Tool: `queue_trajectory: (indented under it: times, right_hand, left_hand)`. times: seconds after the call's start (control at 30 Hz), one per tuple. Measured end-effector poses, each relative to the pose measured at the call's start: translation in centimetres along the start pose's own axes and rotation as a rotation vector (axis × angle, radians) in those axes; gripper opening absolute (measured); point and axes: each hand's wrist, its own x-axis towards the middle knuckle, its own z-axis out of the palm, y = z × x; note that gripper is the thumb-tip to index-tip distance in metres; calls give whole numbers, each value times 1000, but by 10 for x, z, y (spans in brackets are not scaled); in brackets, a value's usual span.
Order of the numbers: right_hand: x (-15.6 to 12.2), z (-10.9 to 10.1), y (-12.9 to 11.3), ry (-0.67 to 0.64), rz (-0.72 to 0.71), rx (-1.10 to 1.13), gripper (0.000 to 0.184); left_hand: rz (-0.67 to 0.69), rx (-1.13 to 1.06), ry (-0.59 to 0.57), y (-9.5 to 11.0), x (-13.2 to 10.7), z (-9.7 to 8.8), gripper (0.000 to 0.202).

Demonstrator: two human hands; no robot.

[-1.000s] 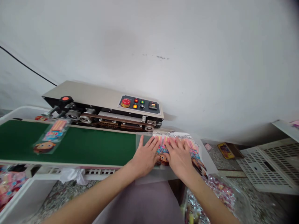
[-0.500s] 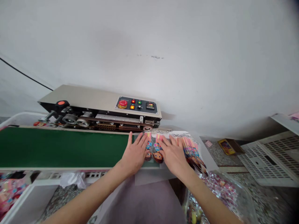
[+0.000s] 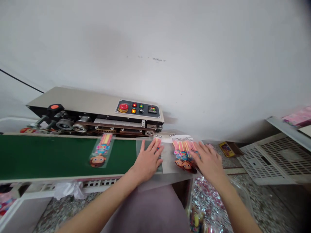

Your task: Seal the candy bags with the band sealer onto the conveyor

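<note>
Left hand [image 3: 147, 160] spread flat over packet [image 3: 157, 137] (mostly covered); right hand [image 3: 210, 161] loosely open, touching packet pile [image 3: 182, 154]; hands apart.

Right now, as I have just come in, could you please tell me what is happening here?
A person's left hand is spread over a partly hidden clear plastic packet with pink and yellow strips, near the flat green belt. The right hand is at the edge of an overlapping pile of similar packets. Another packet lies on the belt, its upper end close to the beige metal machine.
</note>
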Motion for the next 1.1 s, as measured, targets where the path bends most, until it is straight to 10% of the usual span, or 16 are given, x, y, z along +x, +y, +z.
queue_trajectory:
  times: [0.17,0.53,0.83,1.1]
  right_hand:
    - [-1,41,7,-95,80,142,59]
    - [-6,21,-123,71,-73,92,61]
    - [-8,-6,-71,17,-222,77,47]
    - [-9,0,-89,11,-293,-22,40]
  left_hand:
    - [-190,52,31,-11,-18,-5,51]
    - [-226,-13,1,-6,-16,-39,45]
    - [-156,-214,9,19,3,-22,48]
    - [-145,-94,-31,20,-5,-10,55]
